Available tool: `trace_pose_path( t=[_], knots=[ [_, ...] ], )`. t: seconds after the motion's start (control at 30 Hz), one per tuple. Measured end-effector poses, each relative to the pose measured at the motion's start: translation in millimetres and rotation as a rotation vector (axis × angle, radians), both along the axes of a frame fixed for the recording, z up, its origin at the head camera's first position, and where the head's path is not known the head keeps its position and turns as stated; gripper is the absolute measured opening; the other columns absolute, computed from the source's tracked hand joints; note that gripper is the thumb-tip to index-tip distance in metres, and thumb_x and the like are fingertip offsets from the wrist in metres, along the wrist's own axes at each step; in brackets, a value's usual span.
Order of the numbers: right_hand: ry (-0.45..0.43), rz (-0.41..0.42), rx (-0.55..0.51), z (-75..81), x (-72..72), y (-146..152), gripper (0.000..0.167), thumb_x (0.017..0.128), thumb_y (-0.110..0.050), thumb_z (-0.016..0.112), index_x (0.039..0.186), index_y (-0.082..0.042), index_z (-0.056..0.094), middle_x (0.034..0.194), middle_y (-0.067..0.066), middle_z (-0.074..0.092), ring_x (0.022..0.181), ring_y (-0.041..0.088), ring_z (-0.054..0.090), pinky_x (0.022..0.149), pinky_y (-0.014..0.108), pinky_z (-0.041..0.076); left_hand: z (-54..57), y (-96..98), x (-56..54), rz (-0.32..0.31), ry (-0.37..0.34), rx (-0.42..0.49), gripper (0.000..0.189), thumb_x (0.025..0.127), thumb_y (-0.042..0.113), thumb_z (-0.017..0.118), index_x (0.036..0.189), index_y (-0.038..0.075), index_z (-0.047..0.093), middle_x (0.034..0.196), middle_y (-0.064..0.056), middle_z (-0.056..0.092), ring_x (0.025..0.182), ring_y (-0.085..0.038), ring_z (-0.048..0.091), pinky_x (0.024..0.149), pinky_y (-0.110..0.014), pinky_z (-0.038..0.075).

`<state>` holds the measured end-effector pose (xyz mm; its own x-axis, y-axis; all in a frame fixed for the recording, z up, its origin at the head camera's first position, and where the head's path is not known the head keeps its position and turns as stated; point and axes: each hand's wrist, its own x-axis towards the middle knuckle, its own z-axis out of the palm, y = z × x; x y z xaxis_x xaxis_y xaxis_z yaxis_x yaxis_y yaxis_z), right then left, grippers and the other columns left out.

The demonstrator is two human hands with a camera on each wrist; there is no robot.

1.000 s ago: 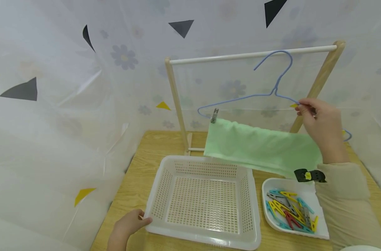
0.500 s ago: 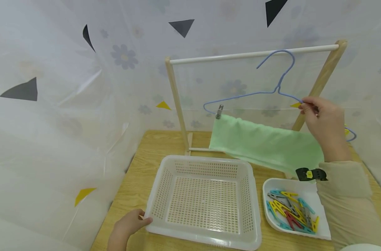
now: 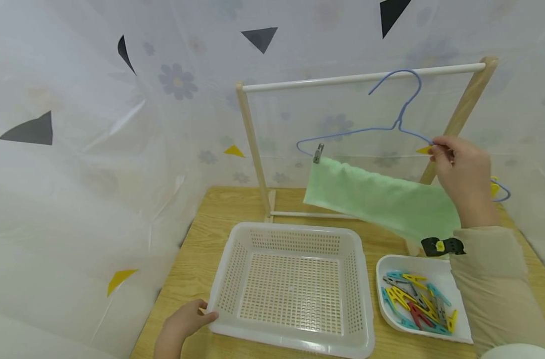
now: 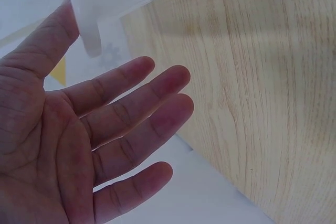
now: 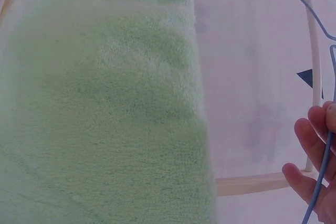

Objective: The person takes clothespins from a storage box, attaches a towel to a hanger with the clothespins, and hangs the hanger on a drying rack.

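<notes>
My right hand (image 3: 462, 169) pinches the right shoulder of a blue wire hanger (image 3: 364, 130) in the head view. From the hanger hangs a light green towel (image 3: 380, 202), its left corner held by a grey clothespin (image 3: 318, 153). The hanger's hook overlaps the white rail of a drying rack (image 3: 326, 81). Close up in the right wrist view, the towel (image 5: 126, 108) looks fluffy and several fingers curl at the blue wire (image 5: 317, 187). My left hand (image 3: 184, 321) is at the front left corner of a white plastic basket (image 3: 292, 344); its thumb touches the rim (image 4: 90, 40), fingers extended below.
A white tray (image 3: 382, 309) with several coloured clothespins (image 3: 418, 299) stands right of the basket on the wooden table (image 3: 209, 219). Another blue hanger end (image 3: 503, 193) shows behind my right wrist. The rack's wooden posts (image 3: 254, 144) rise behind the basket.
My right hand has shifted slightly right and up with the hanger; the towel's left end has risen and swung rightward. My left hand and the basket stay put.
</notes>
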<state>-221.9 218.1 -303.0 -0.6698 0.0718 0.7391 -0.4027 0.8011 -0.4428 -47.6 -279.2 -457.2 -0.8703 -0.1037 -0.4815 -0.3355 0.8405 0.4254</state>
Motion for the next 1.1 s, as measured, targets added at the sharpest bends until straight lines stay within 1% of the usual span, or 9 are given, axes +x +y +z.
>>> trace_pose_path(
  t=[0.23,0.43,0.67,0.9,1.1],
  knots=[
    [-0.051,-0.043,-0.017,2.0,-2.0,-0.7,0.017,0.088,-0.004,0.053,0.094,0.008,0.064,0.081,0.023,0.064,0.064,-0.028,0.029,0.06,0.006,0.026,-1.1,-0.6,0.5,0.014,-0.015,0.003,0.052,0.078,0.046,0.063,0.103,0.0,0.058,0.089,-0.009,0.062,0.081,-0.029,0.057,0.069,-0.051,0.043],
    [-0.033,-0.07,-0.007,3.5,-5.0,0.0,0.016,0.087,-0.004,0.054,0.092,0.007,0.064,0.08,0.022,0.064,0.062,-0.028,0.027,0.058,0.01,0.026,-0.9,0.4,1.1,0.014,-0.012,0.001,0.053,0.078,0.046,0.063,0.104,0.0,0.058,0.09,-0.009,0.062,0.082,-0.03,0.057,0.07,-0.051,0.043],
    [-0.074,-0.088,-0.007,6.6,-5.0,-0.4,0.019,0.089,-0.006,0.052,0.095,0.007,0.064,0.082,0.022,0.065,0.061,-0.029,0.027,0.058,0.016,0.028,-0.4,2.2,0.6,0.016,-0.006,0.0,0.053,0.078,0.046,0.063,0.104,0.0,0.058,0.091,-0.01,0.062,0.083,-0.031,0.057,0.07,-0.051,0.043],
    [-0.097,-0.093,-0.031,6.4,-8.1,2.0,0.022,0.09,-0.009,0.05,0.097,0.007,0.064,0.083,0.022,0.065,0.059,-0.028,0.029,0.056,0.01,0.027,1.9,2.8,1.9,0.032,-0.016,0.007,0.054,0.078,0.046,0.063,0.105,-0.001,0.058,0.091,-0.011,0.062,0.085,-0.032,0.057,0.072,-0.053,0.042],
    [-0.139,-0.119,-0.051,8.1,-12.6,4.6,0.024,0.092,-0.011,0.048,0.099,0.005,0.064,0.087,0.022,0.064,0.058,-0.027,0.029,0.057,0.01,0.028,1.8,4.9,0.9,0.028,-0.028,0.019,0.058,0.078,0.048,0.062,0.107,-0.002,0.057,0.093,-0.012,0.061,0.086,-0.033,0.057,0.072,-0.053,0.042]
  ],
)
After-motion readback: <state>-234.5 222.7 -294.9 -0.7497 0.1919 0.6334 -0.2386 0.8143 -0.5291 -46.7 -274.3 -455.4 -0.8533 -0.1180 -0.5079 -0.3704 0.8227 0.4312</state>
